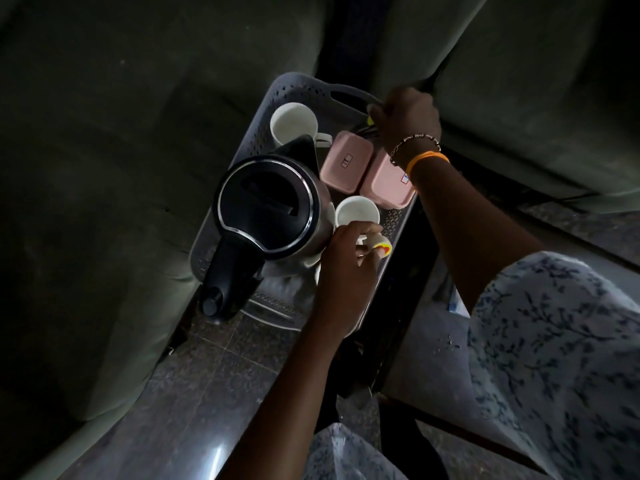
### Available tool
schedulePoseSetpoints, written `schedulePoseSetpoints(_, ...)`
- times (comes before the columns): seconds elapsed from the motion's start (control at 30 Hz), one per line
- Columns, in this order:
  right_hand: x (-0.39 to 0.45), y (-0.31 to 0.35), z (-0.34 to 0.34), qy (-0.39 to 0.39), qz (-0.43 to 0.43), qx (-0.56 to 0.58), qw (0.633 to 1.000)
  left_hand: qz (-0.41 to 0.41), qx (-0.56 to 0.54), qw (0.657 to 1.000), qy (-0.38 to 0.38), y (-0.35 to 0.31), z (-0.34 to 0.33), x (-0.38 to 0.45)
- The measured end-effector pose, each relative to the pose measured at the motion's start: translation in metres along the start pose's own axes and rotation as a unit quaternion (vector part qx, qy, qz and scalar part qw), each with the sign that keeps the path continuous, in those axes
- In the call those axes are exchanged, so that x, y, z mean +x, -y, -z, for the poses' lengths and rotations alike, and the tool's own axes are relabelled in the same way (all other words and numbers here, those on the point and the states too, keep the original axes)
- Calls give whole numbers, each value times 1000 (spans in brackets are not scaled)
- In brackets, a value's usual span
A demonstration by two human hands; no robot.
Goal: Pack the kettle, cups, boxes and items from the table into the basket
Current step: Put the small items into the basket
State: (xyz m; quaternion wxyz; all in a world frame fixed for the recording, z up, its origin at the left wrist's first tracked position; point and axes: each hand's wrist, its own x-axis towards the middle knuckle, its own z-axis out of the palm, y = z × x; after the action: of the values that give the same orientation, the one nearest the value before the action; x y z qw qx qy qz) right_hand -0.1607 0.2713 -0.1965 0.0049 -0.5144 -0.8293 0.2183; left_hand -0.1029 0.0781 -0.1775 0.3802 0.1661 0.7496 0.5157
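From the head camera I see both hands working inside the grey perforated basket (pixel 398 223), which sits low between two dark green cushions. The left hand (pixel 346 268) is at the near right part of the basket, its fingers curled around the lower side of a white cup (pixel 356 211); the cup stands upright with its open mouth toward me, just beside the kettle (pixel 266 216). The right hand (pixel 408 116) is at the far right corner of the basket, fingers closed on something dark and thin at the rim (I cannot tell whether it is a cord or a utensil). That wrist carries a beaded bracelet (pixel 415 143) and an orange band (pixel 426 159). The two hands are well apart, with the pink boxes between them. Contents of the basket: the black-lidded kettle occupies the left side, its handle pointing toward me and overhanging the near rim; a second white cup (pixel 292 123) stands upright in the far left corner, its handle toward the boxes; one pink box (pixel 346 161) lies in the middle, and a second pink box (pixel 388 183) lies just beside it on the right, partly covered by the right forearm. The held cup sits near the second box, on its near side. A patterned sleeve (pixel 554 341) fills the lower right of the view.
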Motion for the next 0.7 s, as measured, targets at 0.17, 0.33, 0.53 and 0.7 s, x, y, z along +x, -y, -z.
schedulePoseSetpoints(0.17, 3, -13, -1, -38, 44, -117, 991, 16, -8, 1000, -6, 0, -3, 2)
schedulePoseSetpoints(0.33, 0, -33, 12, -52, 20, -76, 996, 75, -116, 990, -16, -9, -10, 12)
schedulePoseSetpoints(0.53, -53, -43, 44, 233, 125, 198, 944, 192, -350, 917, -22, -21, -23, 26)
schedulePoseSetpoints(0.7, -74, -53, 59, 342, 129, 295, 883, 187, -391, 901, -34, -28, -26, 37)
